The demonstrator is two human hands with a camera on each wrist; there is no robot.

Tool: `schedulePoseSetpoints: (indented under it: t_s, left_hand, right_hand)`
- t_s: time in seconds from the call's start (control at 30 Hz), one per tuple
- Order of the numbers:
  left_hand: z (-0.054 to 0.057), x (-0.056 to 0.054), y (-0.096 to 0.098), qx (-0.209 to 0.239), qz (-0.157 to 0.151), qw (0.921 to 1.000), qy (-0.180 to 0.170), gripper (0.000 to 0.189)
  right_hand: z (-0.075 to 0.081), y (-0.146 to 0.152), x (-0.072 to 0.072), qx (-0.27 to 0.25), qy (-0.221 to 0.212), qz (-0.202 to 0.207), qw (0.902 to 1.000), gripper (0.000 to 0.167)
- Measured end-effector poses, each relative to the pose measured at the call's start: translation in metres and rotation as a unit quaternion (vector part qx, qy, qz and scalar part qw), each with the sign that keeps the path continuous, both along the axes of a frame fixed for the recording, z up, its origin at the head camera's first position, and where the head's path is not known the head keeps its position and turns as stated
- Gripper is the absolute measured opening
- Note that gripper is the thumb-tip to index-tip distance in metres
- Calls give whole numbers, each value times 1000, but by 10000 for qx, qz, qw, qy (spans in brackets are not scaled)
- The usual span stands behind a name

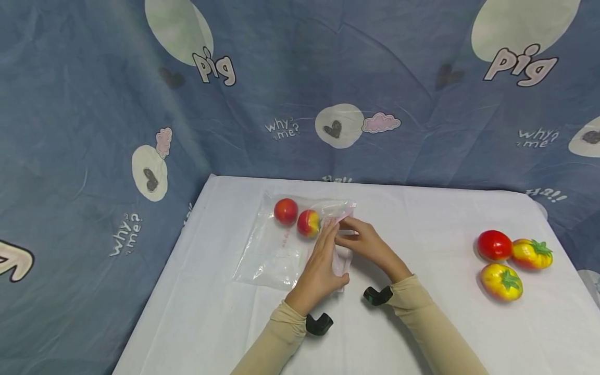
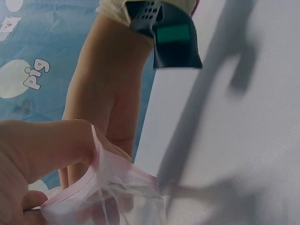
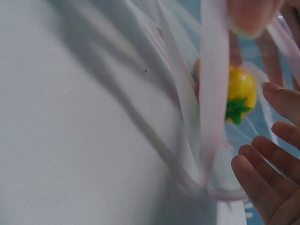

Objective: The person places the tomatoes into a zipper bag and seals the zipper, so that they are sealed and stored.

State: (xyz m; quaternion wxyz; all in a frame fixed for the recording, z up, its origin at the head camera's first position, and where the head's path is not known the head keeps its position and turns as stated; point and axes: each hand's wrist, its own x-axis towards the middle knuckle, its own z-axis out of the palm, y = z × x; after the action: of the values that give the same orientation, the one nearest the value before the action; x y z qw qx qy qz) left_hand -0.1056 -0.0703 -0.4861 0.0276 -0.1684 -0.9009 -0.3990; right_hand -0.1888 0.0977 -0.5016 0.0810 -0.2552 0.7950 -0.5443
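A clear plastic zip bag (image 1: 267,260) with a pinkish mouth edge lies on the white table. Two red toy fruits show through it, a round one (image 1: 286,211) and one with yellow (image 1: 308,224). My left hand (image 1: 320,268) lies along the bag's mouth, fingers extended and thumb spread away from them. In the right wrist view, its fingers (image 3: 267,164) are spread beside the plastic. My right hand (image 1: 367,245) pinches the mouth edge with bent fingers. A yellow toy fruit with green leaves (image 3: 240,93) shows through the gaping bag mouth.
At the table's right side sit three toy fruits: a red one (image 1: 494,246), a red-yellow one (image 1: 532,254) and a yellow one with green leaves (image 1: 501,282). Dark wrist devices (image 1: 320,324) sit at both cuffs. A blue printed curtain (image 1: 281,88) borders the table's back and left.
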Motion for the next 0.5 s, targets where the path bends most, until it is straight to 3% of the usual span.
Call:
schedulePoseSetpoints:
  t_s: [0.27,0.5]
  left_hand:
    - [-1,0,0,-21,16,10000,39,115]
    - [1,1,1,-52,81,9999,-76,116]
  right_hand:
    - [2,27,14,-70,-14,-405,9992,54]
    - [9,53,25,384,395,-801,9953,54]
